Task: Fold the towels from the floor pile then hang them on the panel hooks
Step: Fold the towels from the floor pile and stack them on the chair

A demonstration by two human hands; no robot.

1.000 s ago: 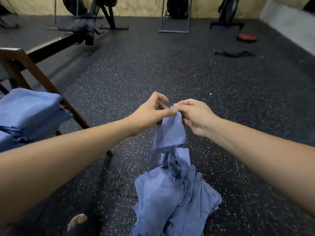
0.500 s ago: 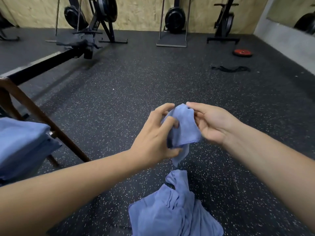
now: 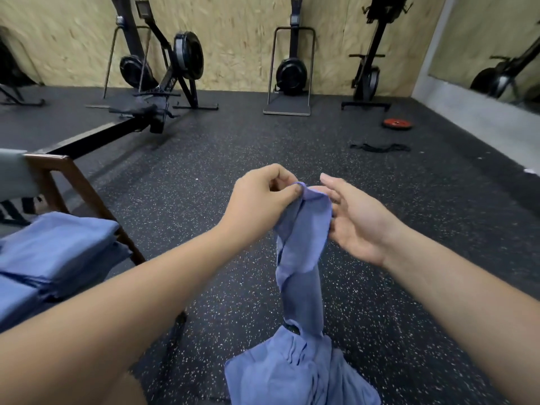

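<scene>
L hand (image 3: 257, 200) now pinches the towel (image 3: 304, 235) top edge alone, thumb + forefinger. R hand (image 3: 356, 226) has let go, fingers spread just beside it. Towel hangs long, tail still on the floor pile (image 3: 298, 375). Fold not started; R prob. needs a corner.

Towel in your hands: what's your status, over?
Left hand pinches top edge of towel; right hand flat, fingers beside it. Towel hangs twisted, unfolded, lower end reaching floor pile. Folded stack on chair, off left.
</scene>
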